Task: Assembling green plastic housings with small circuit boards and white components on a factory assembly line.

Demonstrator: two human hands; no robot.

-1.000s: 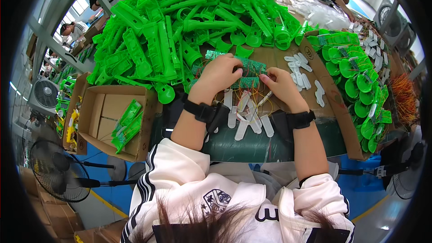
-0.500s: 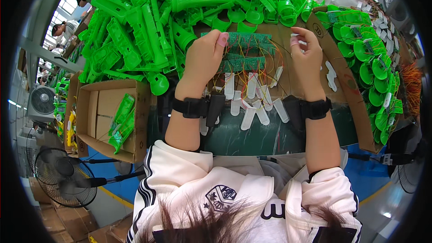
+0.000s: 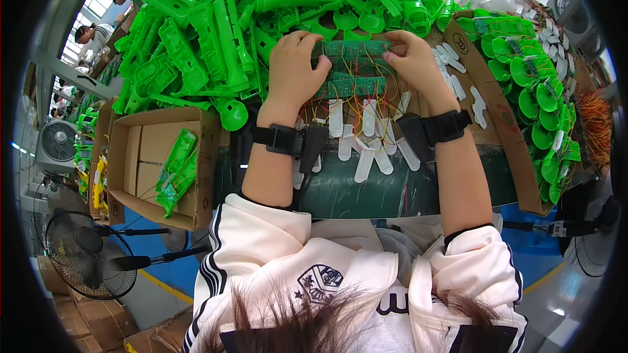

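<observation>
My left hand [image 3: 296,68] and my right hand [image 3: 411,60] hold the two ends of a long green circuit board strip [image 3: 353,49] above the work table. A second green board strip [image 3: 350,85] hangs just below it, joined by thin red and yellow wires. Several small white plastic pieces [image 3: 364,157] dangle from those wires over the dark green table edge [image 3: 392,189]. Both wrists wear black bands.
A big heap of bright green plastic parts [image 3: 216,33] covers the table's far left. Round green parts with boards [image 3: 543,91] lie at right beside brown cardboard [image 3: 497,124]. An open cardboard box [image 3: 157,170] holds green pieces at left. Fans [image 3: 85,255] stand on the floor.
Both hands have lifted the board strips farther from me and spread apart to the strip's ends. The white pieces now hang below the boards.
</observation>
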